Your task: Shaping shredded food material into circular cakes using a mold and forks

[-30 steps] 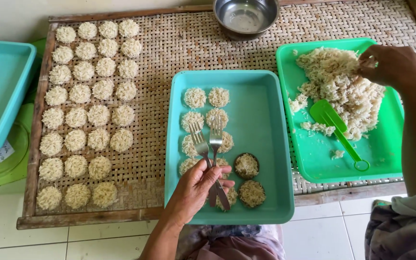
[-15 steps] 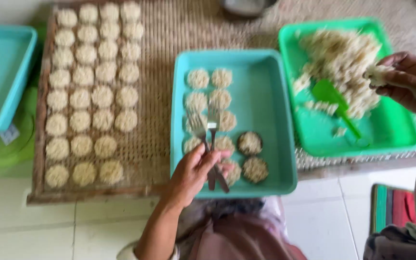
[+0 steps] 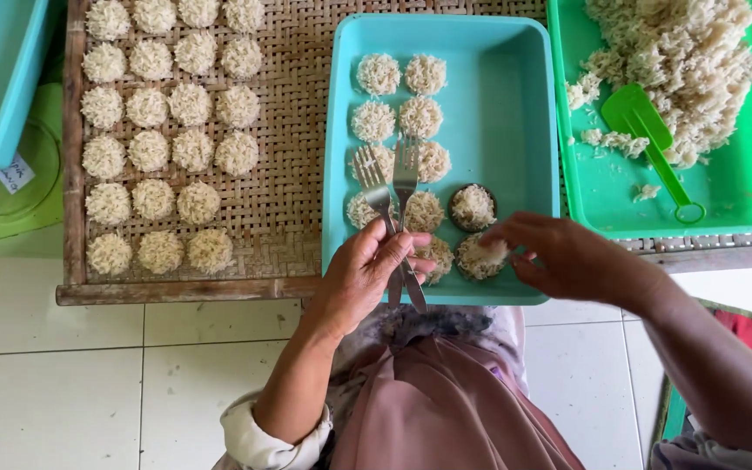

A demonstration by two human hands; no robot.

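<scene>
Forks (image 3: 392, 187) gripped in left hand (image 3: 365, 277), right hand (image 3: 559, 254) fingertips pinching rice patty (image 3: 480, 257), teal tray (image 3: 515, 113)

Shiny metal forks (image 3: 391, 187) lie over a smooth, glossy plastic tray (image 3: 506, 113) (turquoise); the mat (image 3: 285, 196) is rough woven cane, wood-framed.

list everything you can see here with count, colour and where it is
rice discs on mat: about twenty-three, off-white, in rows on the left
woven mat: one, brown, under the trays
blue tray: one, turquoise, centre, holding about ten rice discs
round moulds: two, dark, filled with rice, at the blue tray's near end
green tray: one, right
loose rice: one pile, off-white, in the green tray
scoop: one, green, beside the pile
forks: two, silver, over the blue tray
left hand: holds both forks
right hand: fingertips on the nearer mould
</scene>
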